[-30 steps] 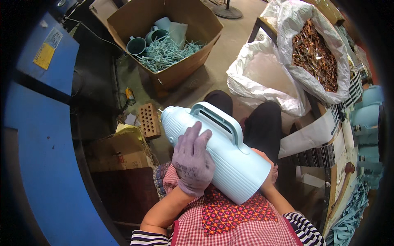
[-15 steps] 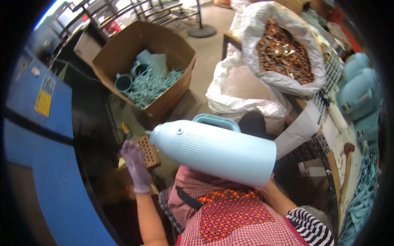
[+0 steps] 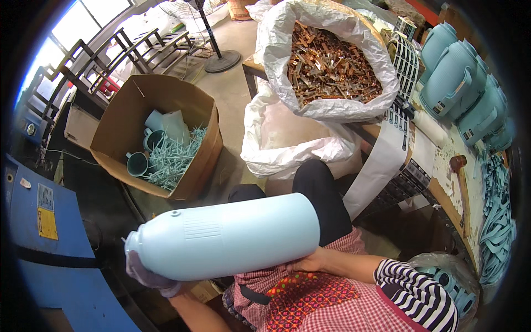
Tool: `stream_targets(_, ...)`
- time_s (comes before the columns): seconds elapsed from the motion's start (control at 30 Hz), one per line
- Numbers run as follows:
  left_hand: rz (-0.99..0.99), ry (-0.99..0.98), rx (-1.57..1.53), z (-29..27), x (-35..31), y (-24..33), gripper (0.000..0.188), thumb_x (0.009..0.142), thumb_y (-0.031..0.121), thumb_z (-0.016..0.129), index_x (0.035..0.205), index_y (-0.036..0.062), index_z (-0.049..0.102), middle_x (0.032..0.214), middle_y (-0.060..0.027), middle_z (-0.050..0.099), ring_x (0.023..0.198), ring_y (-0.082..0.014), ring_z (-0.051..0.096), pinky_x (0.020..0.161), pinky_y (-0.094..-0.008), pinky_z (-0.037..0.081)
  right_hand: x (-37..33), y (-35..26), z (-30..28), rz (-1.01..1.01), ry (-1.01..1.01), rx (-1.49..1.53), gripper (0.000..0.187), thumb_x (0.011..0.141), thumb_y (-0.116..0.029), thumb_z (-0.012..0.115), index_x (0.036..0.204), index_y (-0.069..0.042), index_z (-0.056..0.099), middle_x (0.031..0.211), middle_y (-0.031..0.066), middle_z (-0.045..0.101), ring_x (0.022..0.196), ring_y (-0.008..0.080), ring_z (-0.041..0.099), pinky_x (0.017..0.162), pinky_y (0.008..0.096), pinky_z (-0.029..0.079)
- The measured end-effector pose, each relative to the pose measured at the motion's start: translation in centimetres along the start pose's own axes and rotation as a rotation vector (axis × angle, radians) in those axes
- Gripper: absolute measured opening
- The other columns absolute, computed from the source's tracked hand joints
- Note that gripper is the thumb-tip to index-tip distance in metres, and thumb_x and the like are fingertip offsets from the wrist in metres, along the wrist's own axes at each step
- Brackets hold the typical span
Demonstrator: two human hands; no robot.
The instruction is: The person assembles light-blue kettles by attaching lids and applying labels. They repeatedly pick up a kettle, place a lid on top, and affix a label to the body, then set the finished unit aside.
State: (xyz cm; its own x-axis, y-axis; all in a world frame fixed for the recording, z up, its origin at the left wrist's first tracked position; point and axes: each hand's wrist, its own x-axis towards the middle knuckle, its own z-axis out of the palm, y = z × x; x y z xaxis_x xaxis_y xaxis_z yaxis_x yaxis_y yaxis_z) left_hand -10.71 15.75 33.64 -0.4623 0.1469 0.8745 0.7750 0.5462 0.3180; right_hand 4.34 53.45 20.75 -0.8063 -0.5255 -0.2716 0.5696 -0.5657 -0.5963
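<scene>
A light blue thermos jug body (image 3: 232, 235) lies across my lap, its narrower neck to the left and its wide base to the right. My left hand (image 3: 146, 272), in a lilac glove, wraps the neck from below. My bare right hand (image 3: 310, 261) holds the underside near the base; its fingers are mostly hidden behind the jug. A small round knob (image 3: 175, 213) and a ribbed panel (image 3: 202, 228) show on the upper side of the jug. The jug's handle is out of sight.
Ahead left, a cardboard box (image 3: 210, 146) holds blue-green cups and plastic strips. White sacks (image 3: 354, 112) stand ahead, one full of brown pieces. On the right bench are several thermos jugs (image 3: 448, 83), a wooden-handled hammer (image 3: 462, 193) and blue strips (image 3: 496, 221). A blue machine (image 3: 61, 221) stands left.
My left hand, apart from the jug before, has closed on its neck. The jug has come lower and left and rolled so its handle no longer shows. My view has turned right.
</scene>
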Motion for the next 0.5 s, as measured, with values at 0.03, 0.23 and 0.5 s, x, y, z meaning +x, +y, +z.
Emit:
stream_targets(0.03, 0.184, -0.098, 0.103, -0.7, 2.0, -0.5, 0.055, 0.105, 0.034, 0.048, 0.142, -0.0061, 0.045, 0.129, -0.0264, 0.064, 0.106, -0.0388, 0.069, 0.094, -0.0526, 0.057, 1.4, -1.4, 0.7, 0.204, -0.005, 0.455, 0.038, 0.103, -0.025, 0.055, 0.136, -0.007, 0.056, 0.117, 0.0169, 0.070, 0.086, 0.0303, 0.074, 0.071, 0.0422, 0.064)
stream_targets(0.23, -0.430, 0.291, -0.150, -4.3, 8.5, -11.0, 0.040, 0.104, 0.026, 0.059, 0.128, -0.0059, 0.058, 0.118, -0.0195, 0.065, 0.100, -0.0255, 0.068, 0.086, -0.0395, 0.059, 9.7, -17.2, -4.9, -0.422, 0.709, -0.996, 0.024, 0.103, -0.021, 0.057, 0.096, -0.002, 0.069, 0.075, 0.0058, 0.067, 0.070, 0.0085, 0.065, 0.059, 0.0240, 0.052)
stream_targets(0.5, -0.591, 0.194, 0.050, 1.7, 14.9, -9.1, 0.037, 0.095, 0.016, 0.075, 0.123, -0.0051, 0.063, 0.121, -0.0130, 0.065, 0.107, -0.0231, 0.064, 0.091, -0.0404, 0.056, 20.5, -23.4, -19.9, -0.098, 0.707, -2.115, 0.020, 0.085, -0.003, 0.060, 0.096, -0.008, 0.077, 0.118, 0.0196, 0.067, 0.109, 0.0331, 0.067, 0.093, 0.0427, 0.054)
